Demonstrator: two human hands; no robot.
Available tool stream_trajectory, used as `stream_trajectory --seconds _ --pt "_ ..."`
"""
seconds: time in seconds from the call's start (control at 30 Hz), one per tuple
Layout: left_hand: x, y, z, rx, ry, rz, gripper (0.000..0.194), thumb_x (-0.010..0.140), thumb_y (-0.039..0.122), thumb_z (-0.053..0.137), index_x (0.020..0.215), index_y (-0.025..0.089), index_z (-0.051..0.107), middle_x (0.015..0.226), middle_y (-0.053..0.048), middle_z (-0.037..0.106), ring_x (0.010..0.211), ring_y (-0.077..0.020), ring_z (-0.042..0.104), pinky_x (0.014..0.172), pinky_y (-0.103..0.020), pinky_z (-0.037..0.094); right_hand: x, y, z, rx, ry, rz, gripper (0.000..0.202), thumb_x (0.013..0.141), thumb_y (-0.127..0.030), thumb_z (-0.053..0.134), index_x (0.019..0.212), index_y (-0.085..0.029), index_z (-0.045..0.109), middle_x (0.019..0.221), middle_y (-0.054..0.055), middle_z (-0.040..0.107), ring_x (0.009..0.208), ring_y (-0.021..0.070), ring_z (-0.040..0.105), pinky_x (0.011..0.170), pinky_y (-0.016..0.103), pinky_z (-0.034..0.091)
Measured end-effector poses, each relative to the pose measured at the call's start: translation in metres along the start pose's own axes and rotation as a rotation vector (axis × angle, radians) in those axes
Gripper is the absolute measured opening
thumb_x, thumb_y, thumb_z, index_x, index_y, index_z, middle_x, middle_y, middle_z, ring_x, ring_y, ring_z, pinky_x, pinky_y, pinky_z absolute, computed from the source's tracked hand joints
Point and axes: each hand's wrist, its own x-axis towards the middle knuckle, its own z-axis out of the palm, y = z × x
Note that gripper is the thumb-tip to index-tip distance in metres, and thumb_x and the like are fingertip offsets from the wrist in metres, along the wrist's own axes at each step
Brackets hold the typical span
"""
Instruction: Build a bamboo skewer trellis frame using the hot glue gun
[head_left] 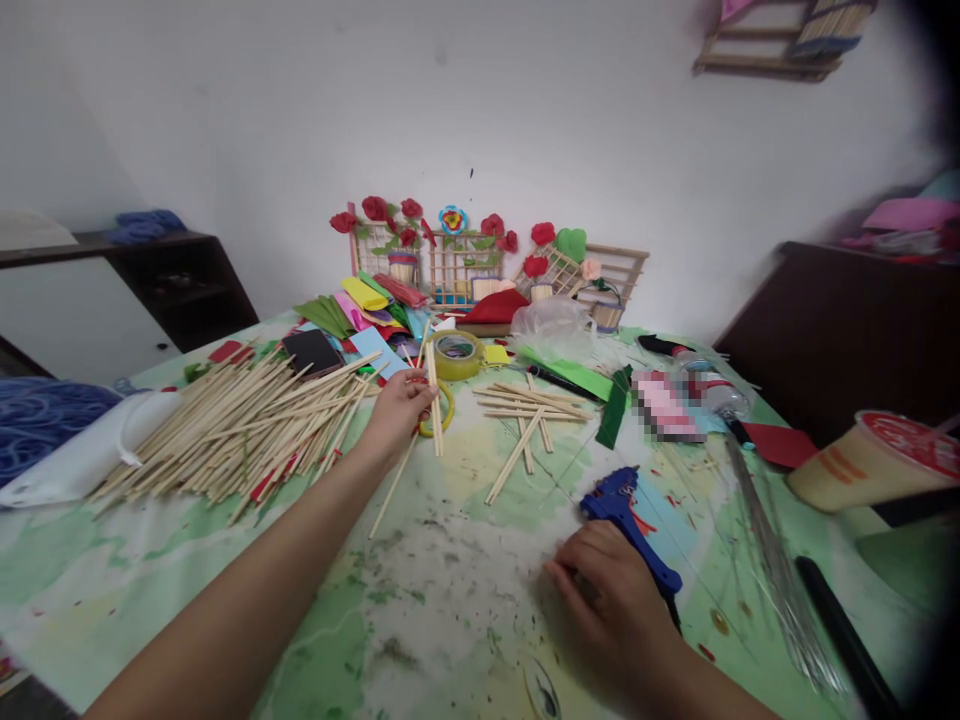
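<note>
My left hand [405,405] is closed on a couple of short wooden sticks [438,425], held upright over the table. Just behind them lie yellow-handled scissors [448,408], partly hidden, and a roll of clear tape [456,355]. To the right, several cut wooden sticks [534,408] lie loosely crossed on the tablecloth. My right hand [604,590] rests low on the table with its fingers curled in, and I see nothing in it. Beside it lies a blue glue gun [626,520], its nozzle pointing away from me.
A large pile of wooden sticks [225,430] spreads over the left. Coloured paper [360,295] and stick frames with red flowers [465,255] stand by the wall. At right are metal wires [776,570], a drink cup [874,460] and a green strip [615,408].
</note>
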Motion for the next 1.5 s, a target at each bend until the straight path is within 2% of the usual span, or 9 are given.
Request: stream_trajectory --seconds 0.23,0.37,0.47,0.7,0.87,1.03,1.17,1.3,1.5 --pt "0.014 -0.014 -0.014 0.307 -0.040 0.037 0.030 0.065 0.026 0.066 0.090 0.016 0.053 0.060 0.005 0.052 0.050 -0.0099 0.048 0.050 -0.022 0.036 0.000 0.001 0.001 0.009 0.007 0.000 0.016 0.085 -0.020 0.057 0.071 -0.018 0.050 0.067 0.002 0.053 0.070 0.0162 0.049 0.065 0.030 0.037" --pt "0.021 -0.029 -0.016 0.538 -0.054 0.104 0.033 0.066 0.024 0.061 0.097 0.015 0.056 0.066 0.001 0.059 0.061 -0.0153 0.057 0.058 -0.026 0.041 0.000 0.001 0.001 0.001 0.007 0.019 0.019 0.087 -0.020 0.054 0.069 -0.018 0.048 0.066 0.002 0.053 0.068 0.0157 0.048 0.064 0.030 0.037" --pt "0.023 -0.035 -0.019 0.679 -0.124 0.143 0.036 0.068 0.025 0.060 0.102 0.014 0.059 0.073 -0.002 0.063 0.068 -0.0179 0.060 0.062 -0.028 0.044 0.001 0.001 0.001 0.019 0.004 0.030 0.018 0.088 -0.021 0.052 0.070 -0.018 0.050 0.067 0.002 0.055 0.069 0.0158 0.049 0.065 0.031 0.038" --pt "0.020 -0.031 -0.022 0.981 -0.268 0.183 0.027 0.074 0.025 0.051 0.092 0.016 0.069 0.082 -0.004 0.068 0.074 -0.0196 0.061 0.065 -0.027 0.042 0.003 -0.004 0.000 0.063 0.001 0.038 0.016 0.088 -0.019 0.050 0.073 -0.018 0.056 0.069 0.002 0.058 0.072 0.0164 0.051 0.067 0.032 0.039" --pt "0.014 -0.021 -0.020 1.121 -0.242 0.250 0.024 0.077 0.025 0.050 0.091 0.018 0.069 0.089 -0.007 0.069 0.081 -0.0219 0.061 0.069 -0.028 0.041 0.003 -0.005 -0.002 0.110 -0.020 0.054 0.015 0.088 -0.019 0.048 0.078 -0.018 0.059 0.072 0.003 0.060 0.073 0.0165 0.053 0.068 0.032 0.040" --pt "-0.010 -0.004 -0.002 1.262 -0.131 0.399 0.021 0.084 0.032 0.048 0.085 0.019 0.065 0.087 -0.009 0.066 0.084 -0.0249 0.058 0.069 -0.029 0.039 0.004 -0.005 -0.004 0.095 -0.041 0.031 0.016 0.088 -0.018 0.047 0.079 -0.018 0.060 0.072 0.004 0.061 0.073 0.0173 0.053 0.069 0.033 0.040" --pt "-0.040 -0.008 0.024 1.238 -0.292 0.427 0.023 0.087 0.035 0.047 0.086 0.020 0.064 0.088 -0.009 0.065 0.085 -0.0236 0.058 0.070 -0.029 0.038 0.006 -0.007 -0.005 0.056 -0.049 0.029 0.016 0.087 -0.017 0.047 0.080 -0.018 0.061 0.073 0.004 0.061 0.074 0.0176 0.052 0.070 0.033 0.038" --pt "-0.061 -0.022 0.046 1.221 -0.491 0.374 0.022 0.086 0.037 0.049 0.079 0.020 0.061 0.082 -0.008 0.062 0.080 -0.0226 0.056 0.067 -0.030 0.036 0.007 -0.007 -0.007 -0.086 0.027 -0.012 0.019 0.087 -0.013 0.046 0.078 -0.016 0.062 0.070 0.005 0.060 0.072 0.0180 0.049 0.069 0.033 0.036" --pt "-0.060 -0.031 0.061 1.269 -0.511 0.384 0.015 0.083 0.032 0.051 0.082 0.019 0.058 0.083 -0.008 0.060 0.082 -0.0234 0.056 0.069 -0.031 0.037 0.008 0.004 -0.014 -0.215 0.129 0.001 0.021 0.087 -0.014 0.046 0.073 -0.015 0.062 0.068 0.006 0.059 0.071 0.0183 0.047 0.069 0.033 0.034"
